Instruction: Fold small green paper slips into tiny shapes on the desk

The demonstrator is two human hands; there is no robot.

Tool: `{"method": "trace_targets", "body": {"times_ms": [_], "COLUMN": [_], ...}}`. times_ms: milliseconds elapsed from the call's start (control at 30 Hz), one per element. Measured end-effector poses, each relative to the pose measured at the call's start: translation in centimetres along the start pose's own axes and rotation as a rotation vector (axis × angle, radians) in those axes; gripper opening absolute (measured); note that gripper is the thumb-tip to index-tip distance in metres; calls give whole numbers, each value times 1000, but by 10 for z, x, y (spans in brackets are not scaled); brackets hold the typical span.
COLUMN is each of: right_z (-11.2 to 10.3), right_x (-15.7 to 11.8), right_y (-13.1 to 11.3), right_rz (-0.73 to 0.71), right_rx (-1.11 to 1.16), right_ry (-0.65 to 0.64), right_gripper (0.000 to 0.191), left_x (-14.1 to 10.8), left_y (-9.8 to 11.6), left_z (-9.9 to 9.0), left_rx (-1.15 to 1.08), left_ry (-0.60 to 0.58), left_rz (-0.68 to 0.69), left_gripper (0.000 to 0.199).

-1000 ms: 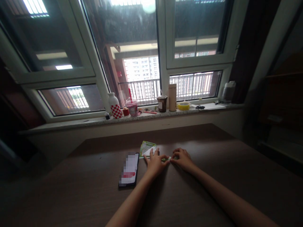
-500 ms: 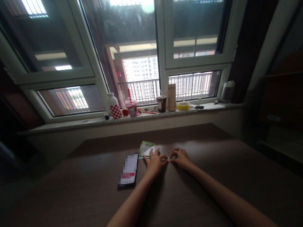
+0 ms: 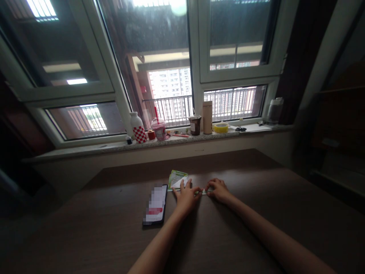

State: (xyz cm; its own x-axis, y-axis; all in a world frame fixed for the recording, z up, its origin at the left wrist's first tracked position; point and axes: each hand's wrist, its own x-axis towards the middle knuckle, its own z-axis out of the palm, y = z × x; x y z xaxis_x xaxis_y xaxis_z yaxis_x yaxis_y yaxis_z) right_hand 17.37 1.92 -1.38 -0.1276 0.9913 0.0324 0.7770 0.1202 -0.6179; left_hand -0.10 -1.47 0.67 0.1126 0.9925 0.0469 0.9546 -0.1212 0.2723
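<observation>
Near the middle of the table, my left hand (image 3: 186, 196) pinches one end of a small whitish-green piece (image 3: 204, 192), which looks like folded paper. Its other fingers are spread beside a stack of green-and-white paper sheets (image 3: 177, 179), the top one with a white folded corner. My right hand (image 3: 219, 190) has its fingers curled closed at the other end of the same piece, close to the tabletop. Most of the piece is hidden by my fingers. To the left of my left arm a phone (image 3: 155, 205) lies face up, its screen blurred out.
The dark brown table (image 3: 242, 167) reaches towards a window. On the stone sill (image 3: 114, 146) stand a checkered bottle (image 3: 139, 129), a pink drink cup (image 3: 158, 129), a dark drink cup (image 3: 195, 125), a tan flask (image 3: 207, 117), yellow tape (image 3: 221, 128) and scissors (image 3: 241, 129).
Both hands stay almost in place. My fingertips have shifted slightly, and the small piece between them looks flatter and a little longer. The phone and sheets have not moved.
</observation>
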Motion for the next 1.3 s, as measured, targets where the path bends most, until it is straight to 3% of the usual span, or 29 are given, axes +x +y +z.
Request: {"method": "trace_targets", "body": {"times_ms": [500, 700, 1033, 1300], "right_z": [0, 3, 1, -1], "right_x": [2, -1, -5, 1], "right_y": [9, 8, -1, 1], "right_rz": [-24, -45, -32, -13], "right_rx": [21, 38, 0, -8], "right_ry": [-3, 42, 47, -1], "right_gripper": [33, 19, 20, 27], "left_x": [-2, -1, 3, 4], "left_y": [-5, 1, 4, 2], "left_z": [0, -2, 3, -3], "left_rx": [13, -20, -40, -30], "left_ry": [-19, 4, 47, -31], "left_rz": [-4, -29, -33, -40], "left_gripper": [33, 34, 27, 27]}}
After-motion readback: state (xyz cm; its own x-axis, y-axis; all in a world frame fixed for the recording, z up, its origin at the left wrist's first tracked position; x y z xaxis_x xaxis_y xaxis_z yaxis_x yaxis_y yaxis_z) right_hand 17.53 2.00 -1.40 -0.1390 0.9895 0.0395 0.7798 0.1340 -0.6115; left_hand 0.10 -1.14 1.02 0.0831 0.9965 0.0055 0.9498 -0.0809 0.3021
